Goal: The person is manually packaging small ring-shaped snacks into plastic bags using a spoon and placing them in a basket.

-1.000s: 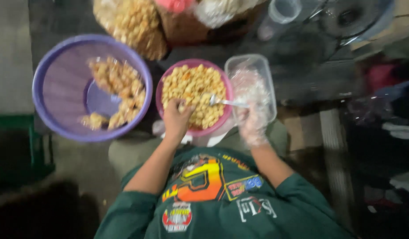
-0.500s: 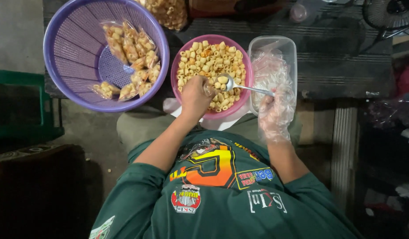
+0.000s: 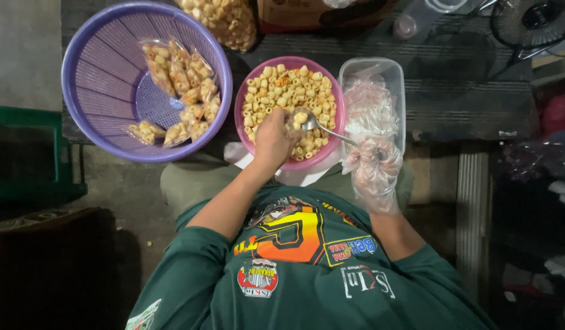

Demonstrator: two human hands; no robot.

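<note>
The left hand (image 3: 272, 139) is bare and curled over the near edge of the round pink plastic bowl (image 3: 243, 98) of small tube-shaped yellow snacks; whatever its fingers pinch is hidden under the knuckles, so I cannot tell whether they clamp a small bag or only rest there. The right hand (image 3: 373, 166), inside a loose clear plastic glove, is closed on the handle of a metal spoon (image 3: 315, 123), whose bowl carries a few snack pieces and sits just beside the left hand, toward 1 o'clock of it. The handle's end is lost in the glove's folds.

At 3 o'clock of the pink bowl stands a clear rectangular plastic tub (image 3: 395, 73) stuffed with crumpled clear bags; its contents are hard to make out. At 9 o'clock lies a round purple plastic basket (image 3: 93, 61) holding several small filled snack packets (image 3: 180, 85). At 12 o'clock a large clear bag of the same snacks (image 3: 224, 18) is cut off by the top edge, as is a dark fan (image 3: 527, 21) at the far 2 o'clock corner. White paper (image 3: 295, 177) peeks from under the pink bowl

Against half a second ago, the spoon has lifted closer to the left hand, and the gloved hand has drawn back toward the body, off the tub's edge
</note>
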